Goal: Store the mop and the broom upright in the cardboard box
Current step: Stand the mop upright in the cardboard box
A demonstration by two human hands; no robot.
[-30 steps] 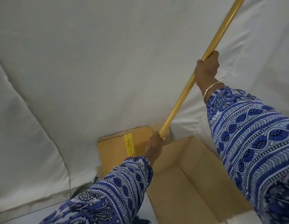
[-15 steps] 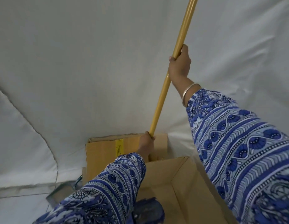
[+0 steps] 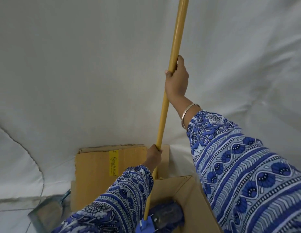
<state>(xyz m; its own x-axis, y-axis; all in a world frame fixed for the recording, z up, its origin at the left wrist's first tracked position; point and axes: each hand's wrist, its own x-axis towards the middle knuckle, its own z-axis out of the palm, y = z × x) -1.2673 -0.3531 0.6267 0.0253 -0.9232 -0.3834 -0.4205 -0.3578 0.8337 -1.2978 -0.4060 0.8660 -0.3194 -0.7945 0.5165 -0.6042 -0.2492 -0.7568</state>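
The mop has a long yellow handle (image 3: 175,36) that stands almost upright and a blue head (image 3: 165,216) down inside the open cardboard box (image 3: 195,195). My right hand (image 3: 177,79) is closed around the handle high up. Lower down, my left hand (image 3: 154,156) grips the same handle just above the box rim. A blue bracket joins handle and head at the bottom of the view. The box's back flap (image 3: 99,165), with a yellow label, leans against the white cloth. I see no broom.
White cloth (image 3: 79,64) covers the wall and floor behind the box. A grey dustpan (image 3: 45,214) lies on the floor left of the box. My patterned blue sleeves hide the box's near side.
The handle has swung from a steep lean to the right to nearly upright. The blue head has come into view inside the box. Both hands kept their grip.
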